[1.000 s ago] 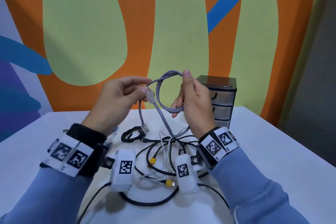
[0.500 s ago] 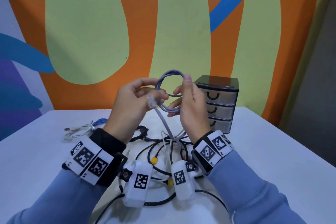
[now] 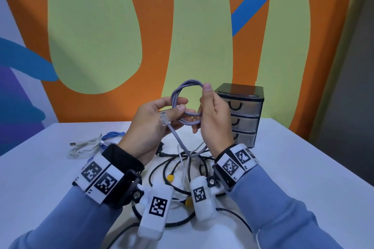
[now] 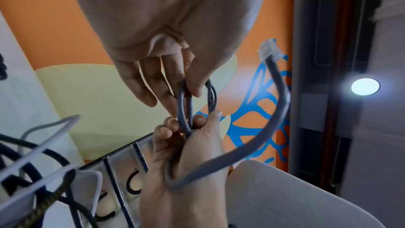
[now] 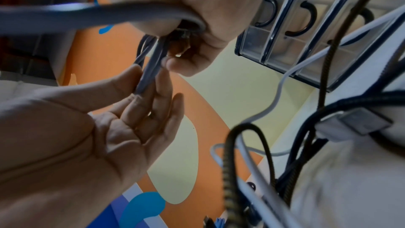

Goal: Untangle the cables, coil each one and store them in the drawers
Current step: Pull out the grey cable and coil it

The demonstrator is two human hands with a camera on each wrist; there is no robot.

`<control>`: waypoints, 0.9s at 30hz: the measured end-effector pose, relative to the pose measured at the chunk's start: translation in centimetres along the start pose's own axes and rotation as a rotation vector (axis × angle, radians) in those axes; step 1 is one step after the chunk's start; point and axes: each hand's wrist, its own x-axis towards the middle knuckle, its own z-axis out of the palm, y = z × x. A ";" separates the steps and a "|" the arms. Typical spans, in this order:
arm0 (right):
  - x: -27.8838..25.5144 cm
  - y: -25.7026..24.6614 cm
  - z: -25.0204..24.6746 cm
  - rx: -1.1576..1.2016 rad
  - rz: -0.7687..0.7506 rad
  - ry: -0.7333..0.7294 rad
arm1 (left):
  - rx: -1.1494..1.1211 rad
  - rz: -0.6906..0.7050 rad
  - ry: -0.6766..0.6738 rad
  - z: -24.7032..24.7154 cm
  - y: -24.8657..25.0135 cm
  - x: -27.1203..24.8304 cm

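- The left hand point(image 3: 153, 125) has closed in on the grey cable point(image 3: 187, 103) since a second ago, and its thumb and fingers now pinch the coil's near side.
- The right hand point(image 3: 212, 119) still grips the far side, fingers curled round the loops.
- The coil is held above the tangle point(image 3: 182, 170), left of the drawers point(image 3: 242, 115).
- The plug point(image 3: 164, 119) sticks out free by the left thumb, so the winding looks almost done.

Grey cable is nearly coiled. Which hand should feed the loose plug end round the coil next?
Left, probably. The left hand grips the grey cable close to its clear plug, so it can guide that end. The right hand holds the coil itself and is best kept steadying it.
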 end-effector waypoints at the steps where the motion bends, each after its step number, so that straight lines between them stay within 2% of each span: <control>1: 0.0 0.0 0.0 0.022 0.009 -0.010 | 0.000 0.013 0.015 0.1 0.0 0.0; 7: 0.2 0.1 0.0 0.042 0.055 -0.051 | -0.255 0.049 0.128 0.3 0.2 0.2; 12: 0.2 0.4 0.0 0.054 0.066 -0.172 | -0.507 0.036 0.176 0.5 -0.2 0.4; 19: 0.0 0.6 0.7 0.023 0.119 -0.340 | -0.648 0.078 0.277 -0.3 0.1 0.8; 23: 0.1 0.5 0.7 0.052 0.127 -0.353 | -0.541 0.148 0.286 -0.3 0.2 0.6; 27: 0.5 0.8 0.3 0.085 0.098 -0.297 | -0.065 0.156 0.283 -0.9 0.3 0.7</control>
